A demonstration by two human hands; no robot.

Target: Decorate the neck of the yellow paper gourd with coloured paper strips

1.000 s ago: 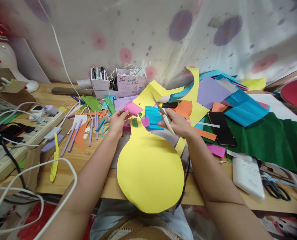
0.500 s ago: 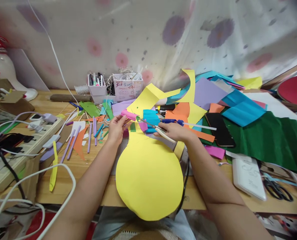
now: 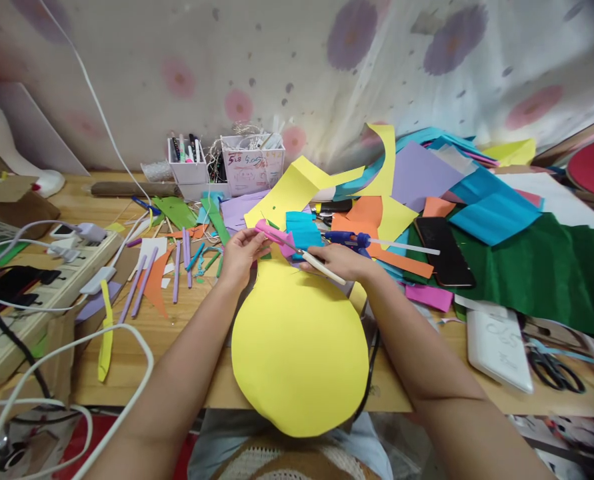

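My left hand (image 3: 241, 253) pinches a small pink paper piece (image 3: 273, 233) above the neck of a large yellow gourd-shaped paper (image 3: 299, 347) that hangs over the table's front edge. My right hand (image 3: 341, 260) is closed round the white handles of a pair of scissors (image 3: 317, 262), whose blades point left onto the pink piece. A blue paper piece (image 3: 304, 230) lies just behind the blades.
Coloured sheets (image 3: 427, 180) and a black phone (image 3: 444, 250) cover the table's right. Green paper (image 3: 541, 267), a white box (image 3: 497, 347) and black scissors (image 3: 557, 373) lie further right. Left: a power strip (image 3: 47, 273) with cables, purple straws (image 3: 141, 283). Pen holders (image 3: 251, 163) stand behind.
The scissors have swung down from pointing up and back to pointing left at the pink piece. My left hand has brought the pink piece to the blades. The view has drifted slightly.
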